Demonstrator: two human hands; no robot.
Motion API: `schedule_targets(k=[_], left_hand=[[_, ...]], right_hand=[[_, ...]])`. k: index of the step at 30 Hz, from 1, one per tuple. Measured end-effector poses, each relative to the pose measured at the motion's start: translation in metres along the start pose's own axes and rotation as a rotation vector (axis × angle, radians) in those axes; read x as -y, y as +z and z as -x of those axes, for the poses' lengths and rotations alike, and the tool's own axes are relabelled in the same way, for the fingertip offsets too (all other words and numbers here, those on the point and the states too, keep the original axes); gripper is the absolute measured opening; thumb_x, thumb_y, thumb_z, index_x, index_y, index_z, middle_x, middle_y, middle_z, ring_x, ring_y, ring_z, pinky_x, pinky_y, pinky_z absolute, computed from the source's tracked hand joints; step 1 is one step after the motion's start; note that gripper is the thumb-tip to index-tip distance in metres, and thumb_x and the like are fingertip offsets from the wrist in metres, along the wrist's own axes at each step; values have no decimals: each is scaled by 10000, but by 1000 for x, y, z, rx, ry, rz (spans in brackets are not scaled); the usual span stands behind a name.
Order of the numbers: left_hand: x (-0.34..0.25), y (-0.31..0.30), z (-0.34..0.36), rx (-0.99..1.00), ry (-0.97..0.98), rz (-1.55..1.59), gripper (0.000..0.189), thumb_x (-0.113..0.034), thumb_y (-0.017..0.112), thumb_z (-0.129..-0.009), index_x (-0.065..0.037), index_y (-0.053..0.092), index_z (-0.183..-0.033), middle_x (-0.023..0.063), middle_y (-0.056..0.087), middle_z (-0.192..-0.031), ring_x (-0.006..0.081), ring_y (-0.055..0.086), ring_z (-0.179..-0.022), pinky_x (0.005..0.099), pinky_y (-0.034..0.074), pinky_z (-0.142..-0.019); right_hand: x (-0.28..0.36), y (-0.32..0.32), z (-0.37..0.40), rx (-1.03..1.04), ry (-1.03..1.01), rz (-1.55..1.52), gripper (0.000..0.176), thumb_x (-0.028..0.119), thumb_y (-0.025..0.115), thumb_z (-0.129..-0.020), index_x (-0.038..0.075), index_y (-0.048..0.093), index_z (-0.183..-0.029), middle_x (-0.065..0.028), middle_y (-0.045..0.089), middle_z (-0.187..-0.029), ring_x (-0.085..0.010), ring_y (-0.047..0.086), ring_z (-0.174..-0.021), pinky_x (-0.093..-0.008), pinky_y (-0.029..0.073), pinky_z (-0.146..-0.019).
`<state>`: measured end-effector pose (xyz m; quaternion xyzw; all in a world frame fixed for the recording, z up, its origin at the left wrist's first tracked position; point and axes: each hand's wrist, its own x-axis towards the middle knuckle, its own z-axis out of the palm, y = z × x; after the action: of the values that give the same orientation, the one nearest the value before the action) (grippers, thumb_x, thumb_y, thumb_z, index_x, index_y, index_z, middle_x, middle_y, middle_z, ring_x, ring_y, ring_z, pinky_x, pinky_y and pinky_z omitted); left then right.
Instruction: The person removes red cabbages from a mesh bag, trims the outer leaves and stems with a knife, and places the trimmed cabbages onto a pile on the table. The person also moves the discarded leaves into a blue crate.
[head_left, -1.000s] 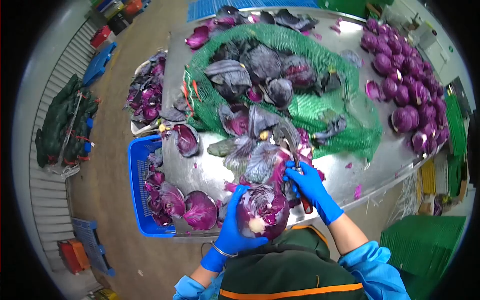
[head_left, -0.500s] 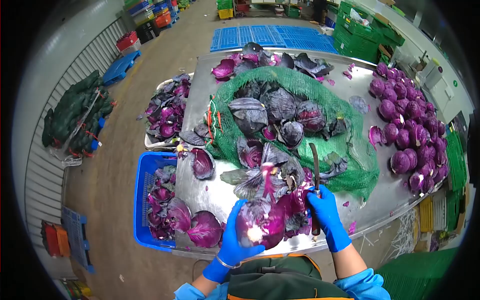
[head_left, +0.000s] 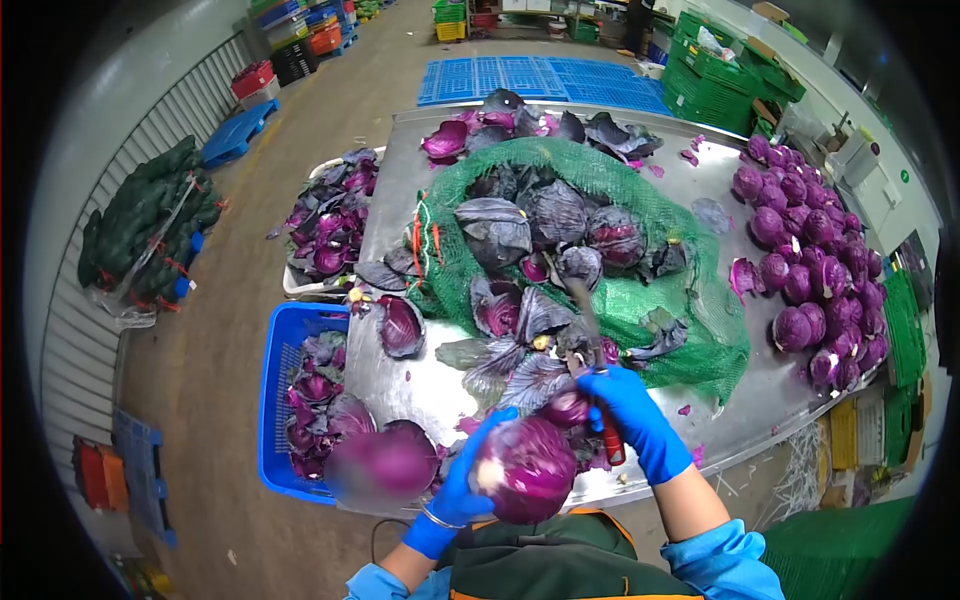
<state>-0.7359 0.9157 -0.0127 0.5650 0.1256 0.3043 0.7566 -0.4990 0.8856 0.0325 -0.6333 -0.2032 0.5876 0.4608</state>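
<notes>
In a blue glove, my left hand (head_left: 464,492) is wrapped round the left side of a shiny purple cabbage (head_left: 528,470) near the table's front edge. My right hand (head_left: 632,418), also gloved, grips a knife (head_left: 611,432) with a reddish handle, its blurred blade pointing up and away. A small purple piece (head_left: 567,409) lies between the cabbage and my right fingers. Beyond the hands, dark-leaved cabbages (head_left: 556,212) sit on a green mesh sack (head_left: 715,335). A blurred purple shape (head_left: 385,462) shows left of my left hand.
Peeled cabbages (head_left: 820,225) are heaped on the right of the metal table (head_left: 400,385). A blue basket (head_left: 275,440) and a white bin (head_left: 296,286), both holding leaves, stand at the left. Blue pallets (head_left: 540,78) and green crates (head_left: 705,85) lie beyond the table.
Loose outer leaves have come off the cabbage, which now shows a smooth purple surface. The knife has tilted leftward with my right hand. A blurred purple shape has appeared at the lower left.
</notes>
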Motion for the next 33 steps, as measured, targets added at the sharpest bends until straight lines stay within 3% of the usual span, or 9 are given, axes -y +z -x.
schedule_targets(k=[2, 5, 7, 10, 16, 18, 20, 28, 33], left_hand=[[-1, 16, -3, -642, -369, 734, 898, -237, 707, -650, -90, 242, -1404, 132, 312, -1408, 296, 285, -1314, 441, 219, -1095], [13, 11, 1, -542, -181, 1130, 808, -472, 647, -709, -185, 300, -1380, 120, 299, -1416, 341, 287, -1303, 565, 252, -1055], [3, 15, -9, -543, -159, 1199, 793, -456, 641, -728, -186, 289, -1386, 127, 291, -1419, 342, 287, -1302, 563, 245, -1059], [26, 19, -18, -645, -23, 257, 760, -172, 692, -744, -72, 261, -1362, 155, 402, -1315, 318, 365, -1242, 463, 354, -1011], [-80, -5, -25, -237, 132, -832, 1167, -296, 878, -511, -57, 164, -1403, 146, 303, -1359, 258, 341, -1251, 408, 379, -972], [-86, -5, -36, 155, -188, -524, 1155, -264, 875, -524, -53, 160, -1407, 144, 291, -1382, 266, 349, -1256, 400, 345, -1013], [-71, -10, -33, 248, -245, -512, 1053, -247, 865, -547, -45, 253, -1380, 143, 328, -1359, 267, 351, -1254, 384, 326, -1029], [76, 20, 20, -294, -228, -1195, 963, -427, 796, -512, -40, 380, -1290, 196, 423, -1234, 363, 374, -1156, 475, 283, -976], [85, 20, 17, -412, -331, -1118, 1004, -440, 804, -522, -28, 337, -1310, 208, 392, -1252, 373, 357, -1155, 481, 271, -973]], right_hand=[[-6, -15, 0, -53, -15, -122, 174, 172, 598, -816, 13, 589, -885, -19, 561, -612, -94, 512, -489, -220, 432, -461], [-59, -31, -14, -512, -578, 183, 387, 112, 596, -833, 20, 510, -1199, -84, 614, -977, -102, 582, -697, -234, 479, -541], [-53, 1, 8, -309, -357, 86, 467, 232, 553, -869, 55, 443, -1288, -90, 593, -1082, -121, 597, -742, -248, 498, -571], [-60, 36, 17, 52, -201, -346, 561, 460, 473, -893, 78, 426, -1301, -90, 593, -1105, -169, 616, -825, -259, 505, -555], [-55, 2, 8, 152, 335, -460, 587, 514, 413, -906, 58, 453, -1274, -121, 577, -1152, -237, 576, -1034, -393, 438, -938], [-64, 12, 6, 181, 375, -404, 543, 478, 412, -922, 48, 483, -1245, -123, 587, -1124, -221, 568, -1042, -362, 448, -920], [-91, 14, -7, 208, 86, -86, 565, 522, 434, -892, 50, 485, -1199, -60, 575, -878, -105, 539, -681, -245, 448, -501], [-140, 6, 59, -187, -628, 722, 457, 139, 541, -875, 215, 455, -1317, -90, 544, -846, -229, 575, -723, -330, 482, -633], [-151, 13, 65, -127, -522, 939, 456, 147, 528, -863, 223, 464, -1308, -83, 537, -813, -265, 565, -661, -364, 474, -572]])
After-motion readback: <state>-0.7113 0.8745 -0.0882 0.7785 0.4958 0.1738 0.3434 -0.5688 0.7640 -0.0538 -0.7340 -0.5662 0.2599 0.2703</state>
